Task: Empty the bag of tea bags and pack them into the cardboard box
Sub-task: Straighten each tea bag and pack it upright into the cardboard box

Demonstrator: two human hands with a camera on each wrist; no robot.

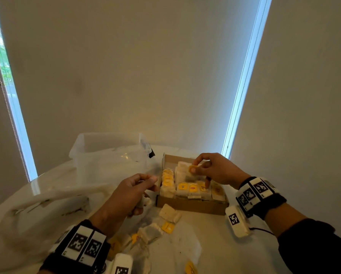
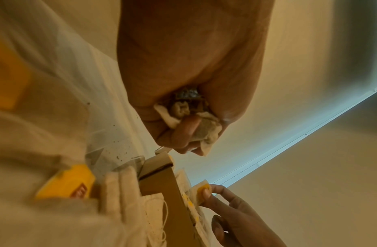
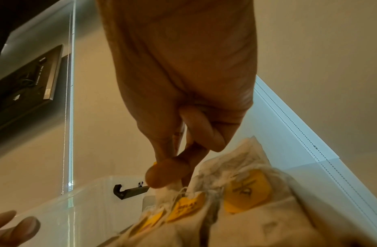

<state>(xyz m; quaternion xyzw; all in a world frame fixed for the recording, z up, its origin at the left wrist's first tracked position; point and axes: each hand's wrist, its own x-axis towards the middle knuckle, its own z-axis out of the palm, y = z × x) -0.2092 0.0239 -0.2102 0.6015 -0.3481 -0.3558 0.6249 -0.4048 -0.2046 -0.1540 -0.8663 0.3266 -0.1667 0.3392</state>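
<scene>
The brown cardboard box (image 1: 191, 207) sits mid-table, packed with rows of white tea bags (image 1: 187, 189) with yellow tags. My right hand (image 1: 194, 166) hovers over the box and pinches one tea bag (image 1: 189, 177) by its yellow-tagged top between thumb and forefinger; the right wrist view shows that pinch (image 3: 168, 172) just above the packed tea bags (image 3: 246, 198). My left hand (image 1: 138, 194), left of the box, grips a crumpled bunch of tea bags (image 2: 206, 132) in curled fingers. Loose tea bags (image 1: 168, 213) lie in front of the box. The emptied clear plastic bag (image 1: 37, 214) lies at the left.
A clear plastic tub (image 1: 110, 155) with a black latch stands behind the box at the back left. More loose tea bags (image 1: 151, 233) and yellow tags are scattered on the white table (image 1: 215, 254) near my left wrist. Blinds and the wall close off the back.
</scene>
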